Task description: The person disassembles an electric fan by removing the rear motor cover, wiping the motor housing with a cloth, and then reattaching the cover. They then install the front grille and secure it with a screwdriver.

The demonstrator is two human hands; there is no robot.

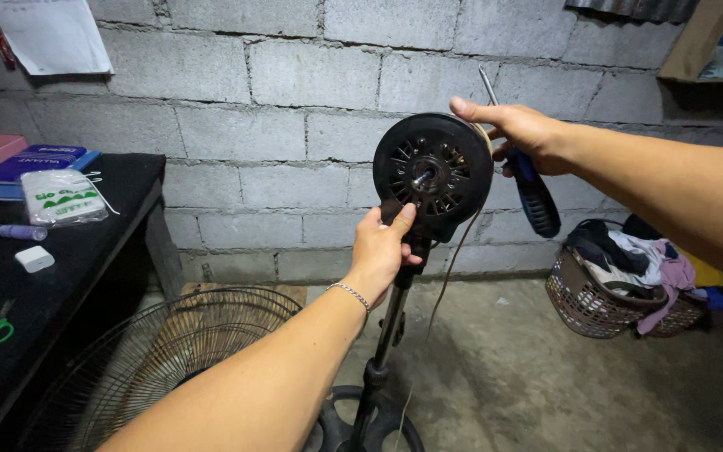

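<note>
Black fan motor head point(433, 166) between left hand point(381, 251) and screwdriver-holding right hand point(527, 134)

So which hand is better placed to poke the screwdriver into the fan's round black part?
Probably the right hand: it already holds the blue-handled screwdriver beside the fan motor. The left hand grips the neck below, steadying it.

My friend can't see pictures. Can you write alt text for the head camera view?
A person's left hand grips a black fan motor housing on a stand, while the right hand steadies its top, holding a blue-handled screwdriver. A fan grille lies on the floor by a laundry basket.
</note>
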